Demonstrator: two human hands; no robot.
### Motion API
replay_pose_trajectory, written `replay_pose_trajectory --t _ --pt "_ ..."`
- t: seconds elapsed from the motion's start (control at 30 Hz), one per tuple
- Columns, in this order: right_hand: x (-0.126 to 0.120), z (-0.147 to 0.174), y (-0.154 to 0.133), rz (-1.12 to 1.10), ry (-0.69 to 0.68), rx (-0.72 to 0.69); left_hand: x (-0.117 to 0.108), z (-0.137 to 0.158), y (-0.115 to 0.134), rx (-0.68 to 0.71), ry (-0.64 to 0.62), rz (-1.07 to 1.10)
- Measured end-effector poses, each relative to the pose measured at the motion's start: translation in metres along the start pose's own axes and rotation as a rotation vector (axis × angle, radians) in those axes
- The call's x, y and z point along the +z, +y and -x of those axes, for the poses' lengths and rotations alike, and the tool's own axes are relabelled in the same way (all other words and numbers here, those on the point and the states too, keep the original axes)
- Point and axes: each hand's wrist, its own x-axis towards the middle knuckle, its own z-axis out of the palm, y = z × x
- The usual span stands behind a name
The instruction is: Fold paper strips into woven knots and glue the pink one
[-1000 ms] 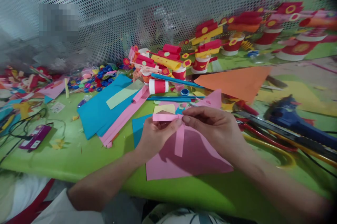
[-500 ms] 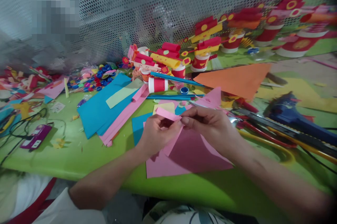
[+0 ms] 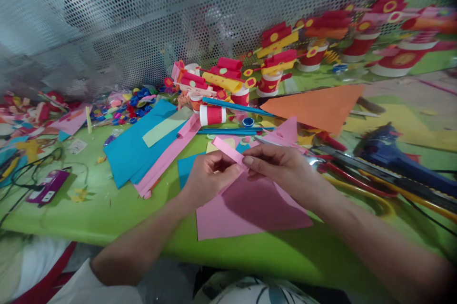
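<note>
L hand has a narrow, flat pink paper strip pinched b/w thumb & fingers; R hand grips the same strip w/ thumb & fingertips, hands v. close together. Strip's free end sticks up toward upper L, past L fingers, over a larger flat pink paper sheet on the bright green tabletop. Part of a flat blue paper sheet shows nr L hand, beside the pink sheet. Beyond the hands: a red-and-white paper cup on its side, thin blue paper sticks & a small round blue cap, all nr each other. Farther R, a big orange paper sheet; nearer the R forearm, red scissor-like handles & a dark blue pistol-shaped tool. Far L on the table, a small purple box w/ dark cables. At back, red-and-yellow paper models on cups stand in front of a grey perforated metal screen; pile of multicoloured plastic caps L of them.
</note>
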Motion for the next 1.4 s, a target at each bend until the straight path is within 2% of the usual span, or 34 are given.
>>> replay_pose_trajectory --t 0.07,0.2,0.3,0.43,0.57,0.7,0.8,0.93,1.03,1.17,1.3,1.4 --pt "-0.001 -0.001 0.000 0.060 -0.025 0.000 -0.001 0.000 -0.001 -0.017 -0.010 -0.007" --pt "0.001 0.002 -0.004 0.103 0.022 -0.029 -0.002 0.000 0.001 -0.092 -0.053 0.007" --pt "0.002 0.004 -0.004 -0.009 0.040 -0.010 -0.003 0.000 0.003 -0.099 -0.089 -0.004" --pt "0.000 0.003 -0.001 -0.190 0.057 0.027 -0.008 -0.001 0.004 -0.037 -0.163 -0.014" --pt "-0.003 0.001 0.001 -0.185 -0.006 0.074 -0.010 -0.001 0.004 -0.070 -0.178 -0.015" --pt "-0.001 0.000 0.001 -0.226 -0.017 0.092 -0.011 -0.001 0.009 -0.084 -0.121 -0.062" --pt "0.001 -0.001 0.000 -0.268 0.043 0.080 -0.018 -0.004 0.012 -0.055 -0.078 -0.126" --pt "0.000 -0.001 -0.002 -0.309 0.112 0.051 -0.031 -0.010 0.014 0.011 0.058 -0.041" --pt "0.002 0.001 -0.003 -0.251 0.133 0.040 -0.032 -0.010 0.016 0.069 0.089 -0.067" --pt "0.007 0.004 -0.004 -0.112 0.114 -0.001 -0.019 -0.004 0.017 0.097 -0.014 -0.204" --pt "0.008 0.004 -0.001 -0.012 0.092 -0.022 -0.015 -0.004 0.012 0.106 -0.089 -0.125" --pt "0.007 0.003 0.001 0.035 0.029 -0.018 -0.018 -0.005 0.010 0.090 -0.067 -0.133"
